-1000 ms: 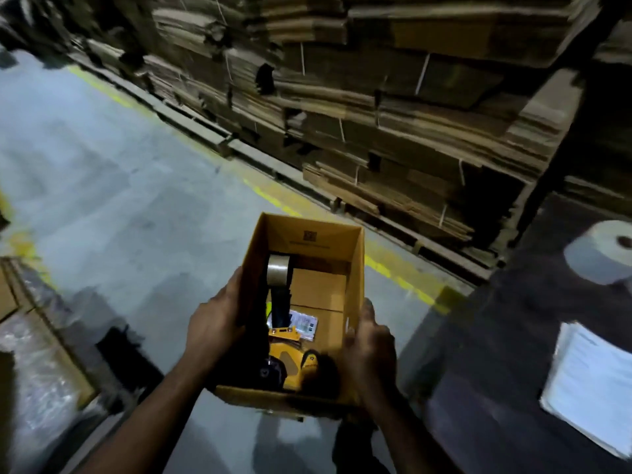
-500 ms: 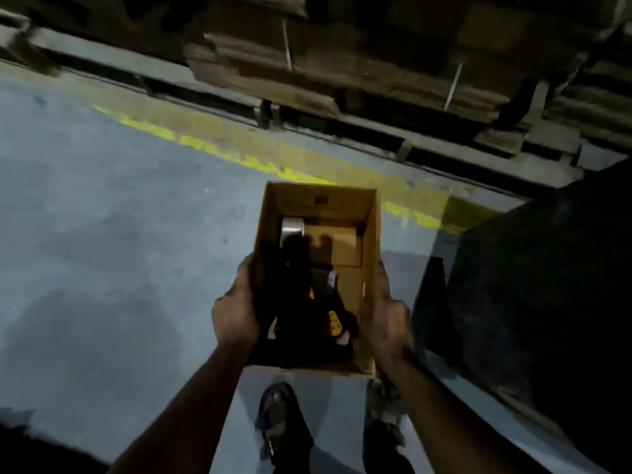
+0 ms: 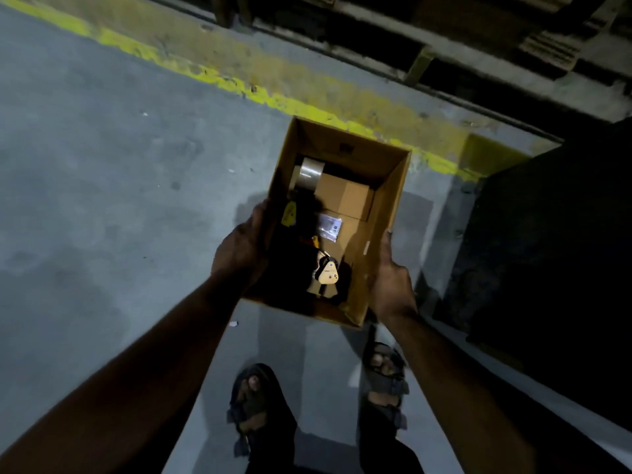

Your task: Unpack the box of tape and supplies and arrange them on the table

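Carrying step: left hand (image 3: 242,248) and right hand (image 3: 390,285) clasped open box (image 3: 393,206) by its sides; unpacking not begun. Next: set it on the table.

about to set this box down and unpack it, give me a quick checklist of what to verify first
1. Both hands on the box: ok. Left hand grips the left wall, right hand the right wall.
2. Box open on top: ok, no lid or flaps over the contents.
3. Contents inside: ok. Tape roll, small carton, packet and dispenser lie within the walls.
4. Box on the table: not ok, it is held over the floor.
5. Free space on the table: cannot tell, its surface is too dark.
6. Footing: ok, floor around the feet looks bare.
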`<state>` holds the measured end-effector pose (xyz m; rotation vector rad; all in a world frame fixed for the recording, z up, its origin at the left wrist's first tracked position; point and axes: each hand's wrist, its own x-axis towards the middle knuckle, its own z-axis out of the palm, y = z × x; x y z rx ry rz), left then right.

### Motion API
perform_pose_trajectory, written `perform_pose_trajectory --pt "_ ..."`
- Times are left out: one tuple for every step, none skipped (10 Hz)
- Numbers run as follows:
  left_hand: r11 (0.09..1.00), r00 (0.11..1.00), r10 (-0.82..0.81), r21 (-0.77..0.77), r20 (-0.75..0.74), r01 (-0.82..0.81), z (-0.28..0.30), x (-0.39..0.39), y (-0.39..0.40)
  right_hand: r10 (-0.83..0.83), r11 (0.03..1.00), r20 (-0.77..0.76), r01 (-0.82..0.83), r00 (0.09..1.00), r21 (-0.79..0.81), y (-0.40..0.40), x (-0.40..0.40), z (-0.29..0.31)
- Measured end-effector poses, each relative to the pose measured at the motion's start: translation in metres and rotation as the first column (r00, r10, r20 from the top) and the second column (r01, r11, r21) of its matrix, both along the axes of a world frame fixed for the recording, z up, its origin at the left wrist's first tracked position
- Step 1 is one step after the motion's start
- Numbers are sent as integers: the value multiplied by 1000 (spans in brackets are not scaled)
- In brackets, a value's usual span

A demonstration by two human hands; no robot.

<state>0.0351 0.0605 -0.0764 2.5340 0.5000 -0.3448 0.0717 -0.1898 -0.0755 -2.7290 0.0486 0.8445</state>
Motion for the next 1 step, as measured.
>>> perform_pose_trajectory --pt "994 987 -108 15 -115 110 51 -9 6 26 999 -3 -26 1000 42 -5 0 34"
